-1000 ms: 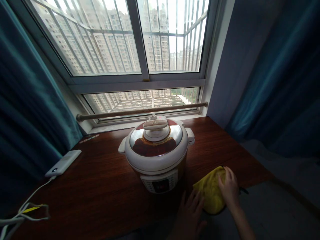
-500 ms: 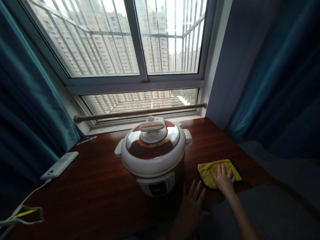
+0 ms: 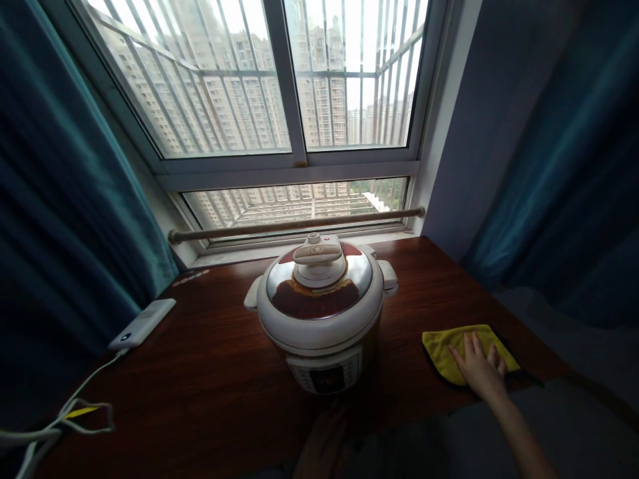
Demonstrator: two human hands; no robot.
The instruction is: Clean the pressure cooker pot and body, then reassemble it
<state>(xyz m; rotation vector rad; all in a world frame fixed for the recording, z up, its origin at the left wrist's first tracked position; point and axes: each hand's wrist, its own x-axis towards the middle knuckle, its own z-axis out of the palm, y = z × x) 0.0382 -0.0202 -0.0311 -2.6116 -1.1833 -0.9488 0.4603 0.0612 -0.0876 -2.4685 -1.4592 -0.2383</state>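
Note:
A white electric pressure cooker (image 3: 319,339) with a shiny lid stands upright on the table, its handle on top and its control panel facing me. To its right lies a folded yellow cloth (image 3: 444,346) with dark edging. Spread flat on that cloth is my right hand (image 3: 479,367), fingers apart and pressing on top of it. My left hand (image 3: 322,439) is in deep shadow near the table's front edge, just below the cooker's panel. Its fingers look stretched out and nothing shows in them.
A white power strip or adapter (image 3: 143,324) lies at the left with a white cable (image 3: 87,386) looped toward the lower left. A window with a rail (image 3: 299,227) stands behind the wooden table (image 3: 210,372). Blue curtains (image 3: 100,166) hang on both sides.
My left hand has moved left and down, from between cooker and cloth to below the cooker. My right hand and the cloth have slid slightly right, away from the cooker. The view has shifted.

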